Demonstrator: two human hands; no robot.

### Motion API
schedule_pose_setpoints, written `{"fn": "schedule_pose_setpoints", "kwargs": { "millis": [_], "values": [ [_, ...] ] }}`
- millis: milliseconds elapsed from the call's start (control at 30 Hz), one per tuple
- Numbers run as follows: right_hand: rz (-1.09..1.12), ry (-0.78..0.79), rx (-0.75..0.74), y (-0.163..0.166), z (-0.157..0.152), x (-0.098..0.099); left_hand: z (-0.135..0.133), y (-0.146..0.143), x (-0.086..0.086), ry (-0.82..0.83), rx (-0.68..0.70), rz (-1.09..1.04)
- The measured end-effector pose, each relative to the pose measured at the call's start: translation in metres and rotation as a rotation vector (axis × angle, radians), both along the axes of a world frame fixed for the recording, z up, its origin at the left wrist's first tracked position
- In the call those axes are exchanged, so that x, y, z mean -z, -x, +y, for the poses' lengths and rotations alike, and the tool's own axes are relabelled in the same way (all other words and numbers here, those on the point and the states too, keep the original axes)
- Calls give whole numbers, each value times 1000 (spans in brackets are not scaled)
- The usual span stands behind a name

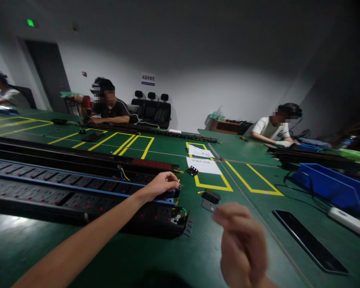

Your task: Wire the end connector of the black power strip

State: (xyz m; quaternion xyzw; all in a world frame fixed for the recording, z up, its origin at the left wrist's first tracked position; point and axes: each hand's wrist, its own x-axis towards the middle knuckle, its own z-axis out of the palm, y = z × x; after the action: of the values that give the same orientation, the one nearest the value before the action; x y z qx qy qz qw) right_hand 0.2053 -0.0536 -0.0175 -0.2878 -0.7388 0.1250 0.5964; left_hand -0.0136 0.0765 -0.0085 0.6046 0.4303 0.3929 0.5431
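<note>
My left hand reaches over the ends of long black power strips. Its thumb and forefinger are pinched together; whatever small thing may be between them is too small to make out. Nearer me, my right hand is raised over the table, blurred, with its fingers curled into a pinch whose content I cannot see. Wires and an angled end plate show at the nearest strip's end. Beyond my fingers lie a black end piece with a yellow wire, another black end piece and a flat grey plate.
A phone, a white power strip and a blue bin are at the right. Paper sheets and yellow tape mark the green table. Several people sit around it, including one person across from me.
</note>
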Motion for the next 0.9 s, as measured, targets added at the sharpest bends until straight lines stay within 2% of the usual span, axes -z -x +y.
{"fn": "schedule_pose_setpoints", "kwargs": {
  "millis": [67,167,233,367,533,700,900],
  "values": [
    [101,138,3,8,36,-5,0,0,1,-22,13,17],
    [300,498,-63,12,78,0,1,0,2,-73,52,54],
    [382,669,-61,11,96,12,2,1,3,-109,74,83],
    [361,834,-120,4,109,37,3,1,5,-158,96,118],
    [452,938,-168,0,111,46,2,0,4,-158,45,121],
    [478,964,-165,-1,111,45,1,0,2,-139,-2,104],
    [461,957,-145,-1,111,44,2,-1,4,-192,-23,93]
  ]
}}
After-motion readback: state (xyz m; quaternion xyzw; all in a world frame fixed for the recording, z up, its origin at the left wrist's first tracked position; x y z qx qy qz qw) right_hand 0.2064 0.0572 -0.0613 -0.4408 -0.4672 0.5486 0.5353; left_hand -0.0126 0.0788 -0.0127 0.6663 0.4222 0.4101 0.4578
